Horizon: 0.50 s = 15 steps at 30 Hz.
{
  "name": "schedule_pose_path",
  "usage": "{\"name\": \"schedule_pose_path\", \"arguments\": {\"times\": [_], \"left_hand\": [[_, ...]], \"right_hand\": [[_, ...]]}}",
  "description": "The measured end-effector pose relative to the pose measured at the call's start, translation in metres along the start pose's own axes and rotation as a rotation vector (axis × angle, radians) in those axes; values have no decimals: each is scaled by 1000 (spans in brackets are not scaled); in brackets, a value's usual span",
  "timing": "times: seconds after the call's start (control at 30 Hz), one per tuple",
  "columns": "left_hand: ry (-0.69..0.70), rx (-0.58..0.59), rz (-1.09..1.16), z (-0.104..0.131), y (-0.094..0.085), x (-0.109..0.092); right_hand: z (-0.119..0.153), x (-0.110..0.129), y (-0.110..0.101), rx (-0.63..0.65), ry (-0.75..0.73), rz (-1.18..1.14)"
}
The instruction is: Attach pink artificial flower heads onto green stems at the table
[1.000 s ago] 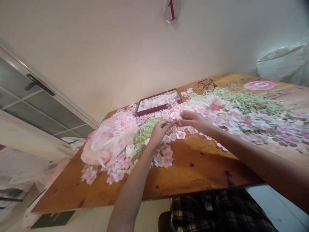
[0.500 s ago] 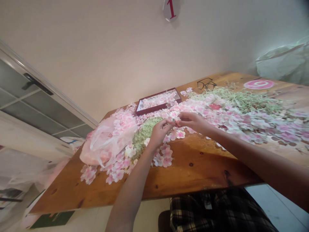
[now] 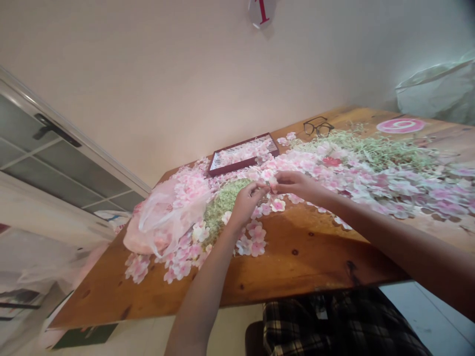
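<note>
Over the wooden table (image 3: 274,257), my left hand (image 3: 248,201) and my right hand (image 3: 297,185) meet fingertip to fingertip. My right thumb and fingers pinch what looks like a pink-and-white artificial flower (image 3: 273,182). My left fingers are pressed together against the same spot, and what they hold is too small to make out. Just below the hands lies a flower with a pink centre (image 3: 277,205). A heap of pale green stems (image 3: 221,202) spreads beside my left hand. Loose pink and white flowers (image 3: 256,238) lie near my left forearm.
A dark red tray (image 3: 243,167) of blossoms stands by the wall. A pink plastic bag (image 3: 152,227) lies at left. Glasses (image 3: 319,127), green stems (image 3: 393,151), a flower pile (image 3: 371,190) and a pink oval sign (image 3: 401,125) are at right. A white sack (image 3: 438,94) stands behind.
Both hands stay together in nearly the same place, with only slight finger movement. The flower between the right fingertips shows a little more. The camera view has shifted slightly.
</note>
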State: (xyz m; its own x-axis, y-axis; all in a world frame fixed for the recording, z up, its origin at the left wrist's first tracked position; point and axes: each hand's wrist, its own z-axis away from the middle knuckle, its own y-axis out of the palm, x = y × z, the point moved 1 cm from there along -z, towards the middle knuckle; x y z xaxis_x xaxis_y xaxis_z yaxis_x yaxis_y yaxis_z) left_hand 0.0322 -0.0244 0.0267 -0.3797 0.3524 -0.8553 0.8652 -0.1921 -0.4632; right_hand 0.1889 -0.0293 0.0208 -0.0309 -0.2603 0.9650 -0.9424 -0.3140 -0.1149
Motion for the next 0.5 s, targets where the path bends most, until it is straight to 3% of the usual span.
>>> {"name": "schedule_pose_path", "arguments": {"times": [0.07,0.17,0.23,0.33,0.4,0.5], "left_hand": [[-9,76,-3,-1,-3,-1],[-18,299,-54,0,-4,0],[-14,488,-110,2,1,1],[43,738,-206,6,12,3],[84,787,-243,8,18,3],[58,704,-235,10,20,2]], "right_hand": [[-2,1,-6,12,43,-22],[-5,-4,-19,-96,97,14],[-7,-11,-25,-112,123,208],[-7,-26,-25,37,124,600],[-6,-34,-19,84,91,820],[-3,-41,-11,75,25,997]]}}
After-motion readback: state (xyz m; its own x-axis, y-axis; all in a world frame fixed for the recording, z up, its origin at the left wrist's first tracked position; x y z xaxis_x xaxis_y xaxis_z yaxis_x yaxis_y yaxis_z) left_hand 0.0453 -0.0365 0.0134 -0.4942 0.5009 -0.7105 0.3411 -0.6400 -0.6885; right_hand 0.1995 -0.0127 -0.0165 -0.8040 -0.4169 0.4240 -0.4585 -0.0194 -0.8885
